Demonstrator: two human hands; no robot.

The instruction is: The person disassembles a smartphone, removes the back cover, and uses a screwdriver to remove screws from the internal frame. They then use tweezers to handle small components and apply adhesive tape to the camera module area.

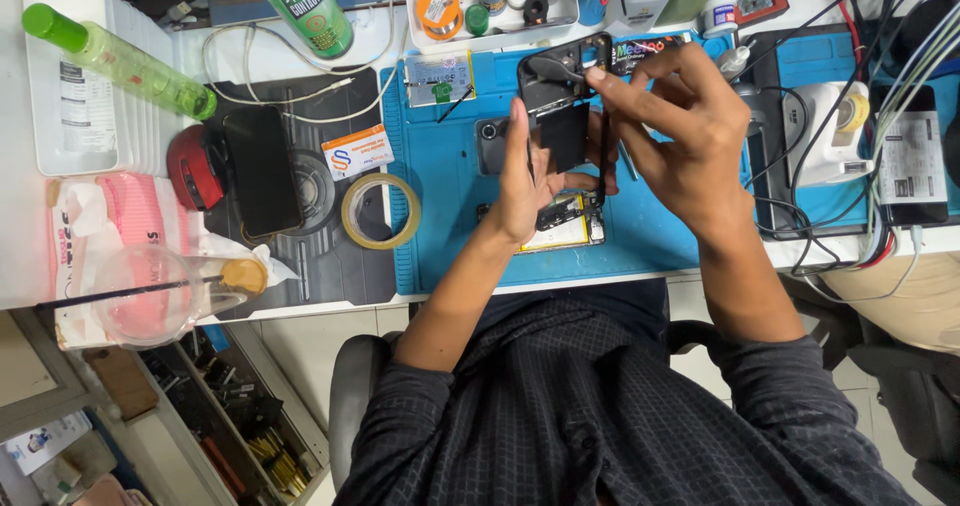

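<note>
Head view: looking straight down on a cluttered repair bench with a blue silicone work mat in front of the person.
Left hand: rising from the lower left with the forearm angled up, fingers closed around the lower edge of a black opened phone frame, thumb lying up along its side, holding it lifted above the mat.
Right hand: coming in from the right with the wrist bent, thumb and forefinger pinching closed on a thin metal tool whose tip is touching the upper part of the frame; the other fingers are curling loosely.
Doing it well: the left hand should be keeping the frame steady while the right is working with light pressure only, as the parts inside look delicate and a slip could scratch them.
Under the hands: a second opened phone with a pale battery is lying on the mat.
Nearby: a roll of clear tape, a black phone lying face up and a green spray can are sitting to the left, well apart from the hands.
</note>
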